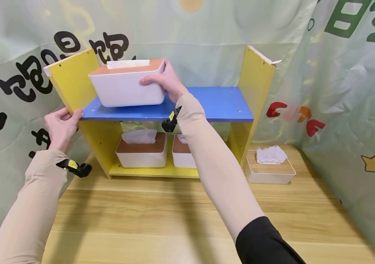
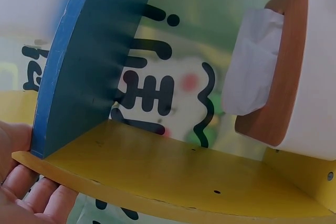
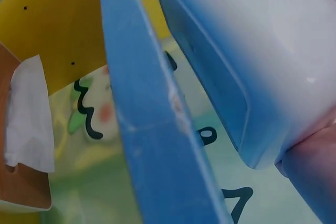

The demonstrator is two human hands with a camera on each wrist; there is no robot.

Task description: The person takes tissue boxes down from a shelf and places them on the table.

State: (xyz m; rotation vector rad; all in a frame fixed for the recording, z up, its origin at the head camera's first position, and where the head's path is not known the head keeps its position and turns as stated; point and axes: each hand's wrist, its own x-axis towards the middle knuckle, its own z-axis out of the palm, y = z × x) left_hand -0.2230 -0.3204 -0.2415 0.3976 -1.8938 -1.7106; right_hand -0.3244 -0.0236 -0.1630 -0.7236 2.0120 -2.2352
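My right hand (image 1: 166, 82) grips the right end of a white tissue box (image 1: 128, 90) with a wood-coloured lid, thumb across its front face. The box is slightly tilted over the left part of the blue shelf board (image 1: 217, 104). In the right wrist view, the white box (image 3: 273, 40) shows its underside near the blue board edge (image 3: 152, 129). At the left, my left hand (image 1: 62, 126) holds the yellow side panel (image 1: 73, 79) of the shelf where the blue board meets it. The left wrist view shows the thumb on one side of that panel and the fingers (image 2: 39, 195) on the other.
Two more tissue boxes stand on the lower yellow shelf, a left one (image 1: 141, 154) and a right one (image 1: 182, 156) partly behind my right forearm. Another tissue box (image 1: 270, 168) sits on the wooden table (image 1: 141, 220), right of the shelf. A printed cloth (image 1: 207, 25) hangs behind.
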